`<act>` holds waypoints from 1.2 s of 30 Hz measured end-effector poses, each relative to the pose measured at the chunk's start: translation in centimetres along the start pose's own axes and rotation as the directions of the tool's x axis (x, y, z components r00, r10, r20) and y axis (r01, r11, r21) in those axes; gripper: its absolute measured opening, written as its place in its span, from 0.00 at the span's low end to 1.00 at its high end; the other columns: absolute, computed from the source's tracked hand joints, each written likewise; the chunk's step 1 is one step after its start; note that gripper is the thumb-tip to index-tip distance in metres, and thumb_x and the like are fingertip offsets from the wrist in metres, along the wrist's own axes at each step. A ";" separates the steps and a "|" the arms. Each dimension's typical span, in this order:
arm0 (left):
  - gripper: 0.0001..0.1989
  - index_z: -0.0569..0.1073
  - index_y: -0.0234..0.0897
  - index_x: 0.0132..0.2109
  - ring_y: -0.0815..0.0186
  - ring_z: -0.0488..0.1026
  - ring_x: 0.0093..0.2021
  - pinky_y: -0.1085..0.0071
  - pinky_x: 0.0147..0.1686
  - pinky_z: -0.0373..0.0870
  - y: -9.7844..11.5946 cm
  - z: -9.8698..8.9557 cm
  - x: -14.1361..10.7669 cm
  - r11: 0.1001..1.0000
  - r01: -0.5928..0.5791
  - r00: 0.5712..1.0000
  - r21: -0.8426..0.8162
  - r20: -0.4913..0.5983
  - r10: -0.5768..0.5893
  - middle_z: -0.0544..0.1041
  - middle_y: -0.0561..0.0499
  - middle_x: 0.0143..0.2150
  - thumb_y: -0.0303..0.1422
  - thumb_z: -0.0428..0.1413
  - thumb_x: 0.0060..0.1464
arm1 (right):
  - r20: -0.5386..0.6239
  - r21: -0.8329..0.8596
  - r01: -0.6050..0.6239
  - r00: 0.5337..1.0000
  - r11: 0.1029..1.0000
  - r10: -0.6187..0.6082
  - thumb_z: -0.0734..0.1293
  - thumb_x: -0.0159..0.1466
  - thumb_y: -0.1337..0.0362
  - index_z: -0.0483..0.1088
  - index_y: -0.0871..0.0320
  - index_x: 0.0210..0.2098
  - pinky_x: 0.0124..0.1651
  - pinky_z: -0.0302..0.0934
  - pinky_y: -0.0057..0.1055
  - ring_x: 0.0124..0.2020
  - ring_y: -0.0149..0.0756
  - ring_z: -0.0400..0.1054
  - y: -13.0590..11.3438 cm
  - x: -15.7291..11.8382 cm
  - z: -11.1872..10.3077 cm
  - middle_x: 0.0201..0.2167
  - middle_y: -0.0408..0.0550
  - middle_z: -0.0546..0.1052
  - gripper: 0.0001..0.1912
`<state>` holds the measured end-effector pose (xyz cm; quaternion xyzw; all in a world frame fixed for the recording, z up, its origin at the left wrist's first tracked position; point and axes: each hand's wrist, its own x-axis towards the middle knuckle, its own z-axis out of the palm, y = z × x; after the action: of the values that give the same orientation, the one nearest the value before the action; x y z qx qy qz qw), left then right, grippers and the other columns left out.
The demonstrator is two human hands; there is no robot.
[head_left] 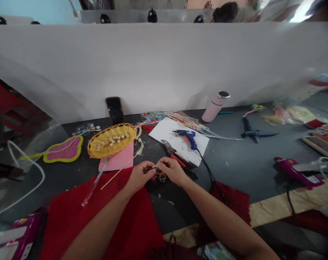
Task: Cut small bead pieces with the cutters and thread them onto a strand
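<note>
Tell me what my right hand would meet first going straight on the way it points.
Most likely the left hand, close ahead of the right hand; exact depth is unclear.

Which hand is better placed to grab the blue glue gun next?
Right, probably: the right hand is nearer the blue glue gun, ahead and rightward on the white paper. The left hand is farther. Both hold a small pale piece.

Near the front edge of the bench (pixel 234 162), the left hand (pixel 141 175) and right hand (pixel 171 170) pinch a small beaded piece (pixel 161 177). A blue glue gun (pixel 189 138) lies on white paper (pixel 164 129); a pink flask (pixel 214 109) stands by the back edge.
</note>
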<state>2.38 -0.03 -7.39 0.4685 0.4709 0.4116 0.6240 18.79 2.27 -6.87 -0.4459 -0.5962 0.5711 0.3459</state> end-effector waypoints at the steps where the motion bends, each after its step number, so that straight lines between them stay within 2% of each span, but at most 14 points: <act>1: 0.12 0.70 0.33 0.35 0.72 0.70 0.24 0.74 0.25 0.70 0.0 0.0 0.0 1.000 0.002 1.000 0.015 0.003 -0.002 0.73 0.54 0.28 0.37 0.60 0.46 | 0.003 0.009 -0.006 1.000 1.000 0.006 0.63 0.60 0.54 0.64 0.59 0.26 0.21 0.49 0.23 0.19 0.25 0.54 0.0 0.0 0.0 0.19 0.37 0.63 0.14; 5: 0.12 0.71 0.33 0.34 0.73 0.69 0.22 0.75 0.24 0.69 -0.1 -0.2 -0.1 0.999 -0.001 1.000 0.047 0.009 0.001 0.74 0.54 0.28 0.38 0.58 0.49 | 0.012 -0.002 -0.012 1.000 1.000 0.012 0.63 0.60 0.54 0.65 0.59 0.26 0.22 0.49 0.23 0.19 0.25 0.55 -0.2 -0.1 0.1 0.19 0.38 0.63 0.14; 23: 0.12 0.69 0.34 0.30 0.73 0.68 0.19 0.76 0.21 0.67 0.1 -0.1 -0.1 0.996 0.044 0.999 0.082 -0.035 -0.041 0.74 0.54 0.25 0.40 0.58 0.47 | -0.014 -0.038 0.022 1.000 0.999 -0.022 0.63 0.59 0.56 0.65 0.59 0.26 0.22 0.49 0.23 0.20 0.25 0.55 -0.4 -0.2 0.3 0.19 0.38 0.64 0.13; 36: 0.12 0.71 0.33 0.28 0.73 0.68 0.19 0.76 0.20 0.67 0.4 -0.3 -0.2 0.998 0.032 0.999 0.052 0.007 -0.033 0.74 0.53 0.24 0.39 0.59 0.46 | 0.026 -0.078 0.050 0.999 0.996 -0.048 0.62 0.60 0.58 0.67 0.60 0.27 0.24 0.51 0.23 0.22 0.26 0.56 -0.4 -0.3 0.0 0.21 0.40 0.66 0.12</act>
<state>1.99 -0.11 -7.03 0.4785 0.4864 0.3871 0.6202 18.87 2.02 -6.49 -0.4376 -0.6330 0.5438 0.3348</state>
